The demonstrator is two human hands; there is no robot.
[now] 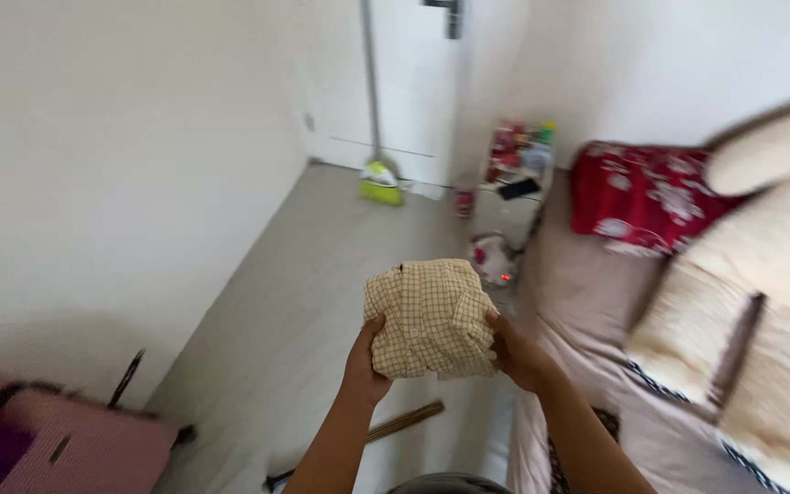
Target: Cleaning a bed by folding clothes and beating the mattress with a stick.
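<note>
Both hands up in front of the chest, holding 1 folded checked shirt (432, 318), cream with thin brown lines. Left hand (365, 364) grips its lower left edge, fingers curled closed on the cloth, thumb on the near face. Right hand (516, 351) grips the right edge, fingers wrapped behind the bundle, closed on it. Shirt is held in the air, centre of view, above the grey floor (304, 302) and just left of the bed (587, 302).

Around it:
- Bed runs along the right side, taupe sheet. Red floral pillow (646, 197) at the far end, cream fluffy blanket (752, 302) piled on the right.
- Pink suitcase (66, 448) at near left, blurred, against the white wall (112, 183).
- Wooden stick (404, 421) lies on the floor just below the left hand.
- White door (413, 82) at the far end, green broom head (381, 181) leaning at its base.
- Small cluttered shelf (518, 155) right of the door, items too blurred to tell. Red can (464, 199) on the floor beside it.
- Small white-and-red object (494, 256) on the floor behind the shirt, can't tell what it is.
</note>
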